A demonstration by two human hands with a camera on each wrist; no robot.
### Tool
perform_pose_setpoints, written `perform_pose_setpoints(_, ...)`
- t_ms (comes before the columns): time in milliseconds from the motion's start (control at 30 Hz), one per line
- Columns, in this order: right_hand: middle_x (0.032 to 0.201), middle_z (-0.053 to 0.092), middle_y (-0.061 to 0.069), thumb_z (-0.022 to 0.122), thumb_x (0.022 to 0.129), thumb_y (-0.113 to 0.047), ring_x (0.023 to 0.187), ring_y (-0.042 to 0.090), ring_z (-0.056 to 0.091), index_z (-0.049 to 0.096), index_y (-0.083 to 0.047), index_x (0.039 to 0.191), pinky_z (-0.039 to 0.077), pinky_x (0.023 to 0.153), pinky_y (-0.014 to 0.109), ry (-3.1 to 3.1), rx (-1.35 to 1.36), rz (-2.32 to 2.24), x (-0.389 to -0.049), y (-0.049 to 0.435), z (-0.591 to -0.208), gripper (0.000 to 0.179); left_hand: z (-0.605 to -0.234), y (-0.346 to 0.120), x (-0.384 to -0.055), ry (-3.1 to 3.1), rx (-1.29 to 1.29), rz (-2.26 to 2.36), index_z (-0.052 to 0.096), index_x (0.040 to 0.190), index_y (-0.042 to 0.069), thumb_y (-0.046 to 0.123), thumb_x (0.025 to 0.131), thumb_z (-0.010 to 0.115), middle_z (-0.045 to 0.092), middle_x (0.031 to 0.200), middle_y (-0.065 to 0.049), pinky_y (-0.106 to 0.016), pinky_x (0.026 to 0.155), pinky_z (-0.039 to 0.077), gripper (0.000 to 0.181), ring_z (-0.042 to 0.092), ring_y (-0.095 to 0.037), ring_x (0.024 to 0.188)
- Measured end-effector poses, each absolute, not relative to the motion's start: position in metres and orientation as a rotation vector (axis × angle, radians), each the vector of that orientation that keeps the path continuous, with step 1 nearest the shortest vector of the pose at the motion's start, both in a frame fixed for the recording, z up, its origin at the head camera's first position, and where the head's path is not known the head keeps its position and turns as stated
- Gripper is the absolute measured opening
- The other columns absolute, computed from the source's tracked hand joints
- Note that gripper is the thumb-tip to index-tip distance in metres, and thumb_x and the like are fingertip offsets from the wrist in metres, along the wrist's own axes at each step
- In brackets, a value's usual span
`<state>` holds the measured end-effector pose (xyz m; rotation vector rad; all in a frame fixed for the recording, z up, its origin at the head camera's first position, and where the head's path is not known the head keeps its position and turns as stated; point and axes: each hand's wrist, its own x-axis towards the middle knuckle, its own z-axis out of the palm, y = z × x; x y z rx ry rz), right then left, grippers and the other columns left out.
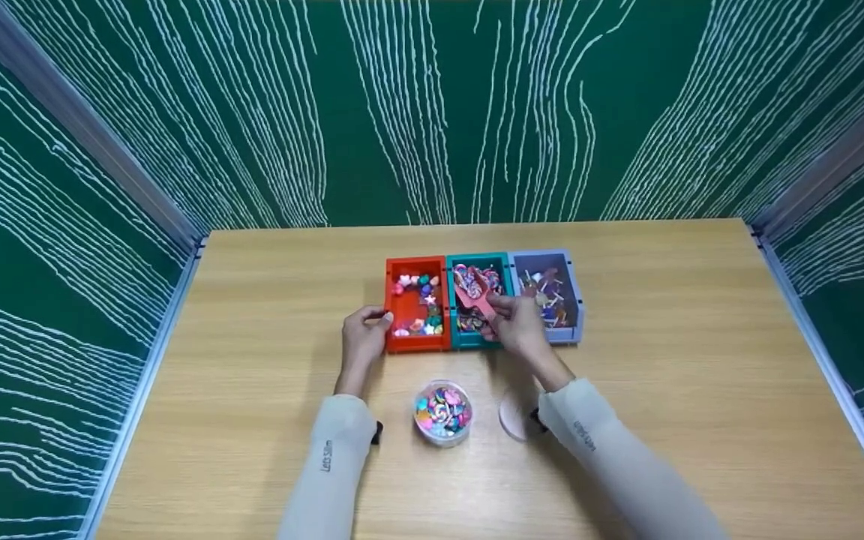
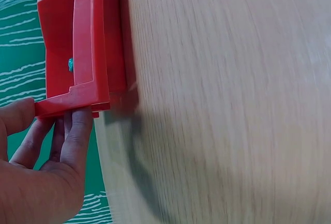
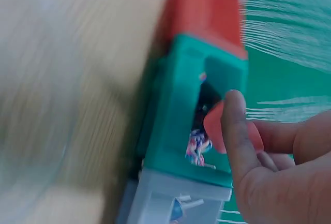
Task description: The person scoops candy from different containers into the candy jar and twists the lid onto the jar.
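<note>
Pinch of right hand (image 1: 520, 324) on pink scoop (image 1: 484, 306), of left hand (image 1: 364, 335) on red bin (image 1: 418, 343), wood-grained table (image 1: 687, 337) below, white-lined green walls (image 1: 462, 112)

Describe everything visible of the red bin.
The red bin looks like plastic: open-topped, rectangular, with a low front lip. It sits upright on the table at the row's left end, against the teal bin. Small colourful pieces lie inside, leaving some floor bare. The left hand grips its left side.
</note>
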<state>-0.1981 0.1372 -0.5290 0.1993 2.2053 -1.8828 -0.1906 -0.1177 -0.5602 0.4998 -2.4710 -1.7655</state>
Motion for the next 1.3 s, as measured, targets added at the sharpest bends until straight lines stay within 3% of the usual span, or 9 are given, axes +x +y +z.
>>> perform_pose_setpoints(167,0.133,0.060,0.042,0.047,0.100,0.019,0.063,0.013,0.073,0.051,0.018,0.144,0.064,0.066,0.026,2.141,0.239,-1.986,-0.197,0.134,-0.533,0.044,-0.560,-0.118,-0.190,-2.460,0.481,-1.762,0.076,0.115,-0.006,0.003,0.098,0.070,0.075,0.116,-0.020,-0.036,0.083,0.057,0.020,0.071,-0.033,0.100)
perform_pose_setpoints(400,0.144,0.053,0.040,0.043,0.105,0.014,0.075,0.015,0.075,0.043,0.010,0.155,0.064,0.075,0.026,1.793,0.449,-2.116,-0.201,0.139,-0.528,0.050,-0.558,-0.116,-0.191,-2.477,0.527,-1.781,0.076,0.117,-0.004,0.005,0.100,0.069,0.074,0.120,-0.019,-0.040,0.090,0.057,0.021,0.069,-0.032,0.104)
perform_pose_setpoints(667,0.133,0.061,0.041,0.048,0.102,0.016,0.070,0.016,0.075,0.051,0.016,0.146,0.064,0.068,0.027,2.124,0.263,-1.974,-0.200,0.132,-0.531,0.044,-0.559,-0.118,-0.190,-2.471,0.530,-1.779,0.076,0.117,-0.004,0.005,0.100,0.068,0.074,0.121,-0.020,-0.045,0.094,0.055,0.021,0.067,-0.032,0.105)
perform_pose_setpoints(833,0.142,0.055,0.041,0.044,0.104,0.015,0.073,0.016,0.075,0.046,0.013,0.152,0.064,0.071,0.026,1.858,0.400,-2.119,-0.202,0.135,-0.532,0.048,-0.559,-0.119,-0.190,-2.482,0.540,-1.774,0.076,0.119,-0.004,0.005,0.100,0.068,0.074,0.122,-0.020,-0.046,0.098,0.054,0.022,0.067,-0.034,0.110)
perform_pose_setpoints(1133,0.145,0.055,0.037,0.045,0.106,0.011,0.074,0.014,0.074,0.045,0.008,0.155,0.063,0.072,0.025,1.761,0.490,-2.156,-0.200,0.140,-0.535,0.049,-0.560,-0.118,-0.189,-2.445,0.481,-1.785,0.076,0.114,-0.007,0.004,0.098,0.070,0.075,0.114,-0.020,-0.029,0.077,0.054,0.020,0.070,-0.030,0.094)
perform_pose_setpoints(1300,0.149,0.052,0.037,0.044,0.107,0.011,0.073,0.013,0.074,0.043,0.007,0.157,0.063,0.072,0.023,1.741,0.485,-2.164,-0.199,0.145,-0.534,0.050,-0.560,-0.118,-0.190,-2.444,0.488,-1.796,0.076,0.115,-0.007,0.004,0.099,0.070,0.075,0.114,-0.020,-0.032,0.080,0.054,0.020,0.069,-0.029,0.094)
